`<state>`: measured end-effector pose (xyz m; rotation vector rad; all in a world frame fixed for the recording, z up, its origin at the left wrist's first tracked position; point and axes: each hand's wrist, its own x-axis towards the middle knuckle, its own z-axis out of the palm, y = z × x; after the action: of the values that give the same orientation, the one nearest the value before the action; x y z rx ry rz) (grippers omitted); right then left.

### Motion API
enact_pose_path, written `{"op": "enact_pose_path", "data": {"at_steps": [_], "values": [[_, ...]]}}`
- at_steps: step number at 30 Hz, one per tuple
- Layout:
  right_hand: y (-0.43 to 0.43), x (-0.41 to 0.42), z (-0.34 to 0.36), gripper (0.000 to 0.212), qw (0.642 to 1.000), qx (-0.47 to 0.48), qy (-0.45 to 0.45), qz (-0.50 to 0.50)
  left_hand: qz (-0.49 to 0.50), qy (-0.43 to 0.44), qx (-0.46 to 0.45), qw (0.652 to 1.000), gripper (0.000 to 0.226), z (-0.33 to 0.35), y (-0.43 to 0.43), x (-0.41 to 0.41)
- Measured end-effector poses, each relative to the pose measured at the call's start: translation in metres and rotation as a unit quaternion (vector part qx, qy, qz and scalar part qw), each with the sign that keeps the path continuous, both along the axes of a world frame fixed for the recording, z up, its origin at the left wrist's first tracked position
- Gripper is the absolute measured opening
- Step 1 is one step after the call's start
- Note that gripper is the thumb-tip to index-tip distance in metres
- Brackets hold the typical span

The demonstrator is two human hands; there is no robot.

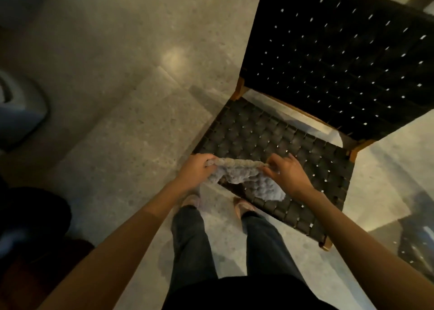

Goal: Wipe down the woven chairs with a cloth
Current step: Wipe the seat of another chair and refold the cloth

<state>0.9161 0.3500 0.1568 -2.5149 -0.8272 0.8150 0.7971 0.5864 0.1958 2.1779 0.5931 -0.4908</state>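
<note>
Left grip (196,168) and right grip (288,172) each clenched on rolled top edge of fluffy grey cloth (246,181), stretched between them over front corner of black woven-strap, wooden-framed chair (270,133) seat. Chair stands on speckled stone floor (117,98).

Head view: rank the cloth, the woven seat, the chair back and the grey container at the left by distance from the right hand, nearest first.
1. cloth, pinched by the right hand
2. woven seat, just under the hand
3. chair back, beyond the seat
4. grey container, far left on the floor
</note>
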Motion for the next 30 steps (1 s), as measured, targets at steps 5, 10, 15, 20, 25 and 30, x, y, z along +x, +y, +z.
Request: {"op": "enact_pose_path", "data": {"at_steps": [5, 10, 15, 20, 25, 30], "values": [[0.016, -0.039, -0.013, 0.013, 0.985, 0.019, 0.028, -0.171, -0.089, -0.007, -0.008, 0.996, 0.027, -0.013, 0.029, 0.015], [0.036, -0.104, -0.005, 0.007, 0.944, 0.069, 0.02, -0.323, -0.176, -0.034, -0.023, 0.984, 0.026, -0.021, 0.057, 0.007], [0.045, -0.164, 0.004, 0.008, 0.905, 0.078, 0.053, -0.416, -0.211, -0.043, -0.062, 0.974, 0.024, -0.031, 0.063, -0.017], [0.045, -0.213, -0.009, 0.013, 0.871, 0.093, 0.094, -0.473, -0.214, -0.052, -0.11, 0.969, 0.023, -0.056, 0.057, -0.044], [0.036, -0.249, -0.061, 0.016, 0.868, 0.07, 0.122, -0.477, -0.256, -0.017, -0.103, 0.961, 0.026, -0.115, 0.046, -0.069], [0.024, -0.272, -0.155, 0.016, 0.853, 0.06, 0.109, -0.507, -0.256, 0.029, -0.129, 0.957, 0.028, -0.215, 0.031, -0.092]]}}
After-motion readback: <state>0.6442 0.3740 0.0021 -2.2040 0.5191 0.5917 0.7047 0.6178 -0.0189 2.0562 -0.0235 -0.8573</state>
